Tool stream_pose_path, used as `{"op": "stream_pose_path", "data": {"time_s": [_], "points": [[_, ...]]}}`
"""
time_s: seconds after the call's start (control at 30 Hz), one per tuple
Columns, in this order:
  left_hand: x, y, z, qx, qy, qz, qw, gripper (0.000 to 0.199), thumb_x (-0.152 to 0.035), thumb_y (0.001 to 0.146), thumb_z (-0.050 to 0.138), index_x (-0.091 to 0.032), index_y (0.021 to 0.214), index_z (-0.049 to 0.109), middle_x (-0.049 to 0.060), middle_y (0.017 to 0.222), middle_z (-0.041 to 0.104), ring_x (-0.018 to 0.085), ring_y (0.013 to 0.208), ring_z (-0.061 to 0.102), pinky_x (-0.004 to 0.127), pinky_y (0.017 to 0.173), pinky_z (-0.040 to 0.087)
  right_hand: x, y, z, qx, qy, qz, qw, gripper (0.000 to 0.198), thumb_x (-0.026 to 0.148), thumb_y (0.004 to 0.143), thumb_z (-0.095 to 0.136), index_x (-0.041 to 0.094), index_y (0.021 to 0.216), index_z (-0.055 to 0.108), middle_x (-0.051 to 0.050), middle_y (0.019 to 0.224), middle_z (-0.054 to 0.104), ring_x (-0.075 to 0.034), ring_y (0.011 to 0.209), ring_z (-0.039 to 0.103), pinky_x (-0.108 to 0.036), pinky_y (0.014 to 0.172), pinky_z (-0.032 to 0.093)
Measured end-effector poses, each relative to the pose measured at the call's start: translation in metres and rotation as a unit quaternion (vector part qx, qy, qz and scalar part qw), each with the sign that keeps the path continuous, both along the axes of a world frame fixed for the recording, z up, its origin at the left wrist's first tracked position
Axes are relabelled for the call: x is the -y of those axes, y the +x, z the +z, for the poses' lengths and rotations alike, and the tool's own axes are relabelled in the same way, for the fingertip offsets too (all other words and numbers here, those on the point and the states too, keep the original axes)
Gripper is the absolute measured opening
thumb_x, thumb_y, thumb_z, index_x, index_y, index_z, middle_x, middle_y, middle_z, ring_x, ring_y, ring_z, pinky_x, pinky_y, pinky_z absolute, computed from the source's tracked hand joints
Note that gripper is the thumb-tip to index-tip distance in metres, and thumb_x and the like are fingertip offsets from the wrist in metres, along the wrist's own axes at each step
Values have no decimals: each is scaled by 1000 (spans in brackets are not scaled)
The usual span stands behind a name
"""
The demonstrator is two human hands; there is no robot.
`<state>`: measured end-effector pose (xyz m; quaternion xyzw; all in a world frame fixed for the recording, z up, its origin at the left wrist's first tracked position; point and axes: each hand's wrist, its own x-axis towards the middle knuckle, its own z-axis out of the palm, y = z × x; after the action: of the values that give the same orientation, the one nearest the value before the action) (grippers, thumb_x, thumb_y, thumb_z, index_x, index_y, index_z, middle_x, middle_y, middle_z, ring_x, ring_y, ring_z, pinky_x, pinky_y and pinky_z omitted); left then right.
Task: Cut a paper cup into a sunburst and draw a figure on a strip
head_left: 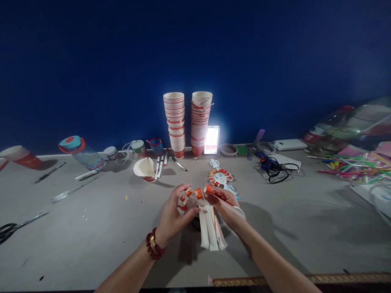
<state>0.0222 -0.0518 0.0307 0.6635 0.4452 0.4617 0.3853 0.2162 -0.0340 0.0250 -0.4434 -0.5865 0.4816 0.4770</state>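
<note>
Between my hands is a paper cup (208, 232) cut into long strips. Its white strips hang down toward me, while several on the far side are curled into small red-and-white rolls. My left hand (171, 213) curves around the left side of the cut cup, thumb and fingers against it. On the right, my right hand (227, 205) grips a strip with a rolled red end at its fingertips. Just beyond my hands lies a flower-like paper piece (220, 178) with a drawn face and a curled red-and-white rim. The cup's base is mostly hidden.
Two tall stacks of paper cups (174, 122) stand by the blue wall. Scissors (23, 227), a ruler (77, 187) and a plastic bottle (87, 154) lie on the left. A cut cup (144, 169) sits near markers (160, 166). Dark cables (273, 167) lie at right.
</note>
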Motion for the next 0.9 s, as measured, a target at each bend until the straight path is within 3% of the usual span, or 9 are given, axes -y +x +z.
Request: {"op": "stream_pose_path", "data": {"time_s": [0.17,0.33,0.73,0.9], "points": [[-3,4,-5,47,-92,-47,994,33,-41,79,71,-14,98,67,9,99,68,21,89,62,35,85,51,4,1,11,76,117,-15,990,36,51,86,61,20,70,64,-3,68,60,-18,64,54,-27,60,44],[-2,8,-5,57,-134,-61,987,25,-40,81,69,-15,81,65,4,82,64,16,76,58,26,72,48,4,-1,11,74,188,10,979,28,46,88,60,21,78,67,-7,76,68,-20,70,61,-31,66,48],[0,5,-5,-15,-54,-32,998,12,-27,81,69,-20,90,69,6,100,67,21,97,61,31,89,47,5,-3,9,94,212,3,973,23,36,91,59,21,74,63,-4,70,64,-17,63,58,-28,60,45],[2,9,8,26,-76,-81,994,16,-27,80,71,-20,94,70,5,97,68,20,94,62,30,87,48,4,-2,10,84,241,-6,967,22,35,90,59,21,75,63,-3,70,64,-17,62,58,-28,59,46]]}}
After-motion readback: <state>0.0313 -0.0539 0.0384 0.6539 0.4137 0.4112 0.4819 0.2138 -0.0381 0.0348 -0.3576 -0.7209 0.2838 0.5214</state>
